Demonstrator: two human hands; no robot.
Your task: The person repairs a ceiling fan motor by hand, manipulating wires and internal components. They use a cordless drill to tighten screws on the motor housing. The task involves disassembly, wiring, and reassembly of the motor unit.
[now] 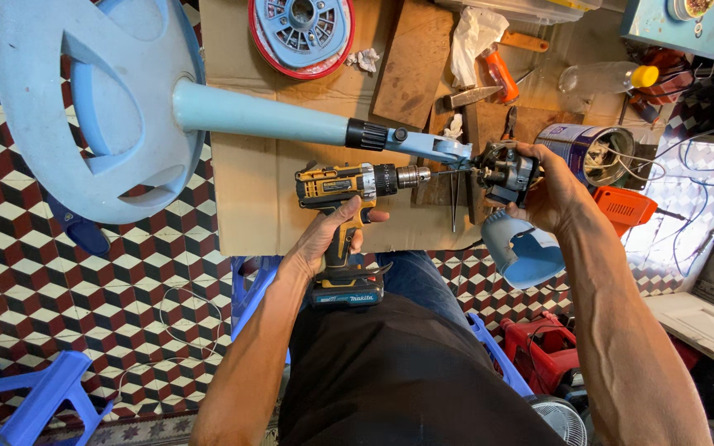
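Centrally, over cardboard (249,190): left hand (328,235) fingers wrapped on drill (349,186), bit at motor (506,172); right hand (551,194) grips motor; can (580,149) just beyond, cardboard's near edge beneath drill

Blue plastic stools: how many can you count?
2: one stool at the bottom left on the tiled floor, another under the person, mostly hidden; more may be hidden.

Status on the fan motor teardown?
Done: light blue plastic motor cover is off, metal motor exposed. In hand: left hand aims the yellow-black cordless drill at the motor, which the right hand steadies. Left: motor sits at the pale blue stand neck.
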